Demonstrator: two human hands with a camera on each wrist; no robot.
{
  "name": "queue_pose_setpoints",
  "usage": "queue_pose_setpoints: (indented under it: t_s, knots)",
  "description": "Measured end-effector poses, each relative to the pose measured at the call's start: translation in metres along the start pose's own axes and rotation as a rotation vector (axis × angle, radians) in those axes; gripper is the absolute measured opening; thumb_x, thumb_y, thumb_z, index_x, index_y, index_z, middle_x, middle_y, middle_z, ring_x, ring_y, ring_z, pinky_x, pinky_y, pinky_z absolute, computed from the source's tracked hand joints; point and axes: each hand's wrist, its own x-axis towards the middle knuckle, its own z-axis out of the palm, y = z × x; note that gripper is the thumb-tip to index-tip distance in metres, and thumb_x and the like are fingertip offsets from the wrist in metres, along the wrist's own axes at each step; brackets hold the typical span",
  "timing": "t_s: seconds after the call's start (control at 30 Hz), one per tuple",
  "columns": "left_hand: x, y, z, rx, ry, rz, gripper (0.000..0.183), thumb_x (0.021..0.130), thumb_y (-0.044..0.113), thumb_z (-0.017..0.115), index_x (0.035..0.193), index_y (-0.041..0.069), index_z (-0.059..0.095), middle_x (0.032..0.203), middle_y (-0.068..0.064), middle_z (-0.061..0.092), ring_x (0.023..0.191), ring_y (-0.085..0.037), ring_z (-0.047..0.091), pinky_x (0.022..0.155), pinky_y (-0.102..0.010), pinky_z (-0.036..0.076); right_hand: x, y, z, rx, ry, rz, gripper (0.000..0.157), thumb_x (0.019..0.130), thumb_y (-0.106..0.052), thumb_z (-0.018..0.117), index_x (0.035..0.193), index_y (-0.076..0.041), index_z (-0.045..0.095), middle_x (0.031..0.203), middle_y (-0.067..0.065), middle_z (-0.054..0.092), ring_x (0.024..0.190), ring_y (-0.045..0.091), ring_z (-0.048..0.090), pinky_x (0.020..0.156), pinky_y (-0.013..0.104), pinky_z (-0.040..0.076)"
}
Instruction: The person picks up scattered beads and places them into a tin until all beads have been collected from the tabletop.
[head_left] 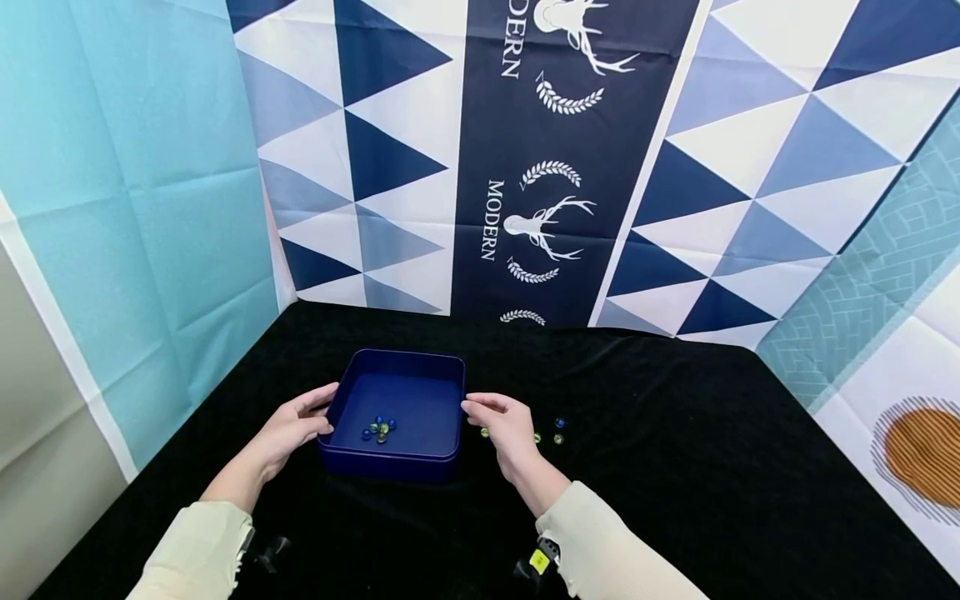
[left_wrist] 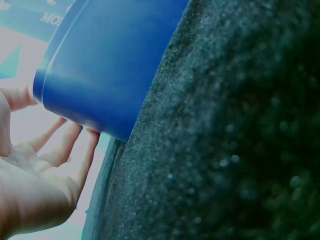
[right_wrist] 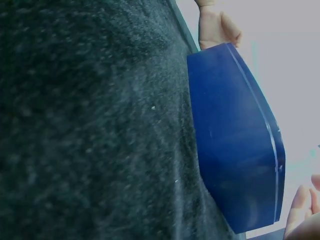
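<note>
A square dark blue open box [head_left: 408,392] sits on the black cloth, its outer wall [left_wrist: 105,70] showing in the left wrist view. Several blue and yellowish glass marbles [head_left: 381,428] lie clustered inside it. At its left side is my left hand [head_left: 288,425], with fingers [left_wrist: 62,142] fairly straight against the wall and the thumb by the rim. My right hand [head_left: 506,429] reaches the right rim with its fingertips, thumb and forefinger close together. In the right wrist view only part of that hand [right_wrist: 305,210] shows, beside the box's corner.
More marbles [head_left: 558,438] lie on the cloth right of the box, some partly behind my right hand. The black cloth [head_left: 675,467] covers the table. Patterned fabric panels [head_left: 397,167] stand along the back and sides.
</note>
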Motion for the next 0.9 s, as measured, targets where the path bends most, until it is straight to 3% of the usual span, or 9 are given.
queue_pose_setpoints:
  t_s: [0.43,0.53,0.7,0.9]
  knots:
    - [-0.001,0.001,0.001,0.005,0.003,-0.005,0.070,0.082,0.000,0.053,0.146,0.003,0.026,0.147,-0.025,0.025,0.127,-0.036,0.033,0.099,-0.048,0.029,-0.002,0.006,-0.020,0.027,0.054,0.007,0.021,0.076,-0.002,0.072,0.094,0.008,0.069,0.079,0.004,0.069,0.072,0.016,0.065,0.072,0.033,0.050]
    - [0.000,0.001,0.001,0.002,0.002,-0.004,0.070,0.082,-0.001,0.053,0.146,0.003,0.025,0.146,-0.025,0.025,0.127,-0.036,0.033,0.099,-0.049,0.029,-0.004,0.006,-0.024,0.049,0.058,0.001,0.024,0.077,0.000,0.071,0.097,0.012,0.066,0.079,0.005,0.069,0.072,0.017,0.065,0.076,0.036,0.050]
    - [-0.001,0.001,0.000,0.003,-0.001,-0.001,0.070,0.082,-0.001,0.053,0.146,0.002,0.025,0.146,-0.026,0.026,0.127,-0.037,0.033,0.099,-0.049,0.029,-0.007,0.005,-0.033,0.050,0.069,0.001,0.029,0.077,0.000,0.070,0.101,0.016,0.063,0.080,0.005,0.069,0.073,0.016,0.065,0.074,0.033,0.050]
    - [-0.002,0.002,0.001,0.005,0.002,-0.009,0.070,0.082,-0.001,0.053,0.146,0.003,0.025,0.146,-0.025,0.025,0.128,-0.037,0.032,0.100,-0.052,0.026,-0.011,0.004,-0.044,0.052,0.087,0.012,0.024,0.078,0.000,0.070,0.099,0.011,0.066,0.082,0.004,0.069,0.072,0.016,0.064,0.070,0.027,0.050]
